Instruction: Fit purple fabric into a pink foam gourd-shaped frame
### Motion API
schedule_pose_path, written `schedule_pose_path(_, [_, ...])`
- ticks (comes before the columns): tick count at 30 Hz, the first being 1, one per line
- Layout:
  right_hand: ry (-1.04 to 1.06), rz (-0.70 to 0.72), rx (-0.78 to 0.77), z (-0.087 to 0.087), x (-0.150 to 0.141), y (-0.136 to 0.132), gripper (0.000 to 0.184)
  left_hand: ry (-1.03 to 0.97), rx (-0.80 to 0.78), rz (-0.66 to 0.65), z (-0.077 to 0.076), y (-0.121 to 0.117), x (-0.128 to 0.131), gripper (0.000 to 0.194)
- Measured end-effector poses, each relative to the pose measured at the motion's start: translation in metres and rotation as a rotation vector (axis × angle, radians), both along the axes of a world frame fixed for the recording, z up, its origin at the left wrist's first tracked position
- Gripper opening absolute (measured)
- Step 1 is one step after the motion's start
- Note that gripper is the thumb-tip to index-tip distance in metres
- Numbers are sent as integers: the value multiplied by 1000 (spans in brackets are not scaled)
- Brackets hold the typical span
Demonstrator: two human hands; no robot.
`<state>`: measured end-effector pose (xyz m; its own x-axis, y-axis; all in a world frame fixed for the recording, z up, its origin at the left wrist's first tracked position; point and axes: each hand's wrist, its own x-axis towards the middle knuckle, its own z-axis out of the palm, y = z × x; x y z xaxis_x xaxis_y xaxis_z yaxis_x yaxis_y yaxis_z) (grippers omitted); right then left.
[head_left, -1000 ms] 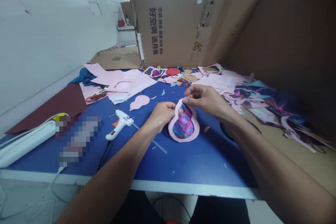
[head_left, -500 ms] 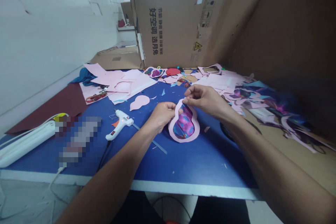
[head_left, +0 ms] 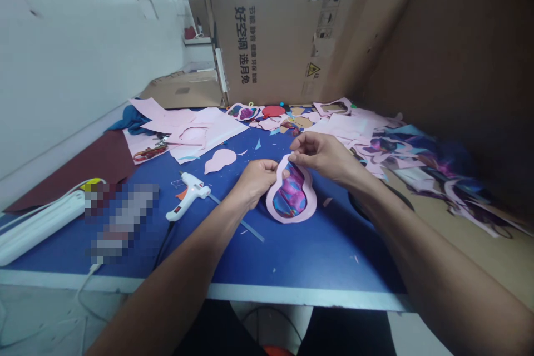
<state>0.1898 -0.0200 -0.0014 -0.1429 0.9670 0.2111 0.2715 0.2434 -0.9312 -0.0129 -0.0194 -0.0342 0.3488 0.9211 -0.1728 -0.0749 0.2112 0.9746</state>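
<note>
Blue bench point(head_left: 334, 261) runs across the view, with a white brick wall point(head_left: 83, 50) along its left side and a large cardboard box point(head_left: 267, 28) standing at its far edge, printed with Chinese text and a yellow warning triangle. Near the middle of the bench, a pink gourd-shaped frame point(head_left: 311, 196) is held up just above the surface, tilted, its narrow end pointing far. A swirled purple, blue and pink sheet point(head_left: 290, 199) fills its opening.

Both hands are on the frame. The left hand point(head_left: 258, 181) grips its left edge near the narrow neck, fingers pressed together on the rim. The right hand point(head_left: 321, 154) comes in from the right and pinches the top of the neck between thumb and fingertips.

Just left of the frame lie a white glue gun point(head_left: 187, 194) and a thin glue stick point(head_left: 240, 225). Farther left and far sits a plain pink gourd cutout point(head_left: 219, 160), beside pink sheets point(head_left: 208, 130). A white power strip point(head_left: 37, 236) lies at the near left, next to a pixelated blur point(head_left: 120, 219). Colored scraps point(head_left: 400, 147) are heaped at the far right.
</note>
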Motion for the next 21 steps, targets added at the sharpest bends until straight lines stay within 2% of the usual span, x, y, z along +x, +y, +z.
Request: schedule_pose_path(21, [-24,42,6,0,4,0,25,37,9,-14,3,1,-1,32])
